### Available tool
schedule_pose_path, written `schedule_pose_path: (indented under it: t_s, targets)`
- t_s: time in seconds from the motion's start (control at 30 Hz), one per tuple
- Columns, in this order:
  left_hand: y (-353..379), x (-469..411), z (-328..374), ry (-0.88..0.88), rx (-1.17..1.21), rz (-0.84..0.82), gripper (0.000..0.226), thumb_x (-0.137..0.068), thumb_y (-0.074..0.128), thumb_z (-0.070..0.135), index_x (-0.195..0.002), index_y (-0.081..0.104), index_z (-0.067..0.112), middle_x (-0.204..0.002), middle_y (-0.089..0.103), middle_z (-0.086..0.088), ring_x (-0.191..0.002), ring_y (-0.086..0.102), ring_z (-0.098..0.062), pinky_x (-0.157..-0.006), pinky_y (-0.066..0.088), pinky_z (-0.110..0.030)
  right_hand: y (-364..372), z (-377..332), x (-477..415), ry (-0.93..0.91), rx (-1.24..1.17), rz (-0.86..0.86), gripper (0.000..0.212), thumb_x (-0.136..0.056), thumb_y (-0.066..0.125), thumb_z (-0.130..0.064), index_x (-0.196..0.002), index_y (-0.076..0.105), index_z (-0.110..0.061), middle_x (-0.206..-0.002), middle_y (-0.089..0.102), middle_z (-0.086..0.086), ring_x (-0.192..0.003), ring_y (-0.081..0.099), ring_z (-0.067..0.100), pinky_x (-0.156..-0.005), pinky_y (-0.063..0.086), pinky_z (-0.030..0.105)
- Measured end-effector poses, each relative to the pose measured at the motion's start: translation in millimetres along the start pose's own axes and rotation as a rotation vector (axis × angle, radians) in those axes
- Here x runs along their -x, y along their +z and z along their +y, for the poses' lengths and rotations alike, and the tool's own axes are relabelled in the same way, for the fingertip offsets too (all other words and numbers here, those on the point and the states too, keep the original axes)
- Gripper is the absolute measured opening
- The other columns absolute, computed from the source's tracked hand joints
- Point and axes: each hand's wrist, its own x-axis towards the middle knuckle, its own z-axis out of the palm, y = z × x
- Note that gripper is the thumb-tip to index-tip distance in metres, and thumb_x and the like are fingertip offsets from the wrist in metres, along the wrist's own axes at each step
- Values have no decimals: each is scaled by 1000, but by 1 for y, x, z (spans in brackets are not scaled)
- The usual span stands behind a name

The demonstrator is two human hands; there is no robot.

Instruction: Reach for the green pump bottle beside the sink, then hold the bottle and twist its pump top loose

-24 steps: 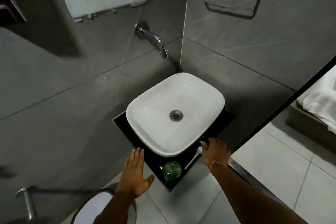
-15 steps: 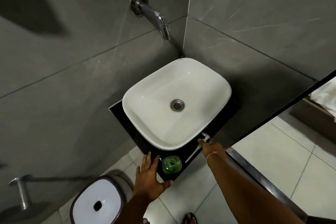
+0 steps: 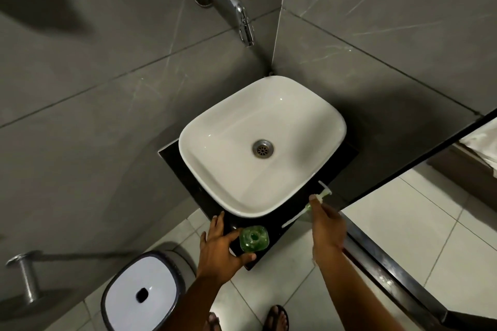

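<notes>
Left hand (image 3: 219, 246) is down at the front corner of the black worktop (image 3: 277, 226), fingers spread and relaxed, thumb and forefinger either side of the green bottle (image 3: 254, 238) without closing on it; whether they touch the glassy green body I can't quite tell. That bottle stands open-necked right at the worktop's front edge, just below the white basin (image 3: 262, 145).

Right hand (image 3: 326, 223) has the pump head (image 3: 321, 196) pinched in its fingertips, the long dip tube trailing down toward the bottle, its tip lying on or just above the dark worktop.

Risks, as I see them: the bottle sits so near the edge that a nudge from that loose left hand could tip it onto the floor tiles, or onto the white-lidded bin (image 3: 142, 295) below. The thin tube may bend or miss the narrow neck, and it could drip soap on the worktop. Slippery fingers wouldn't help the pinch either.

Writing? None readable: no label on the bottle, nothing on the bin or the wall tap (image 3: 228, 5).
</notes>
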Motion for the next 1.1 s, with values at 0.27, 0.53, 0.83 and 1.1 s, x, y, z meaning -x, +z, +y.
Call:
schedule_pose_path:
  t_s: [0.27,0.53,0.83,1.1]
  targets:
    - [-3,-2,-3,34,-64,-15,73,-60,66,73,-127,51,48,-163,2,-2,-149,-2,-22,-117,6,-56,-12,-6,97,-528,-163,-80,31,-66,72,-56,-93,69,-40,-109,67,-5,-106,61,7,-90,46,15]
    - [-4,-2,0,26,-57,-27,70,-63,69,68,-127,50,49,-163,0,-2,-149,-5,-22,-117,5,-55,17,36,88,-772,123,-155,31,-76,69,-52,-100,71,-34,-105,57,-29,-107,50,1,-90,37,9]
    - [-3,-1,-2,46,-41,-11,66,-65,71,64,-126,52,48,-163,0,0,-149,-6,-20,-117,3,-54,37,74,72,-771,263,-214,36,-72,74,-53,-106,71,-41,-103,49,-30,-108,43,-2,-87,38,17]
    - [-3,-1,-4,58,-57,-15,62,-67,70,59,-125,55,43,-163,1,0,-149,-5,-22,-117,4,-57,43,80,72,-735,258,-211,32,-69,76,-54,-89,64,-33,-104,49,-29,-106,45,3,-86,35,10]
